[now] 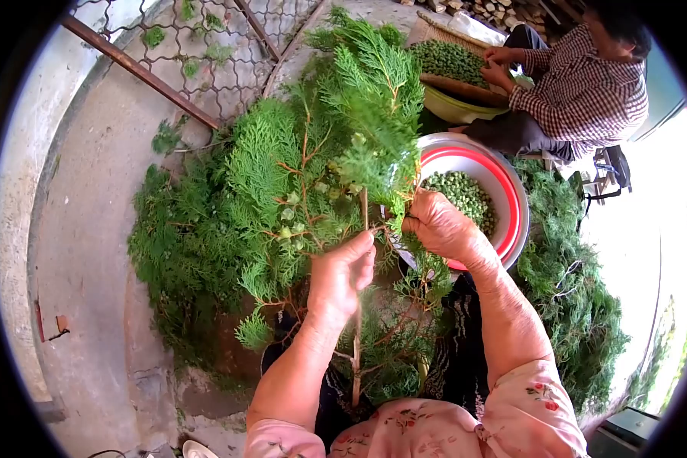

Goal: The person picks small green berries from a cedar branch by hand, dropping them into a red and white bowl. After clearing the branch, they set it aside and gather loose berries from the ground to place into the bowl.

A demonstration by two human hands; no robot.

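Observation:
A large leafy arborvitae branch (305, 160) stands upright before me, with several pale green cones (288, 221) among its fronds. My left hand (340, 278) is closed round its woody stem, thumb pointing up. On the branch's right side, my right hand (444, 225) is closed with fingers curled on a side twig; its fingertips are partly hidden. Just behind that hand is a white basin (515, 195) with a red inner ring, holding many loose green cones (459, 195). The stem's lower end reaches down between my knees.
A heap of cut branches (179, 252) lies at left, another (565, 305) at right. Across from me sits a person in a checked shirt (572, 91), hands over a woven basket (443, 30) of green cones above a yellow-green tub (450, 107). A metal lattice (198, 69) lies upper left.

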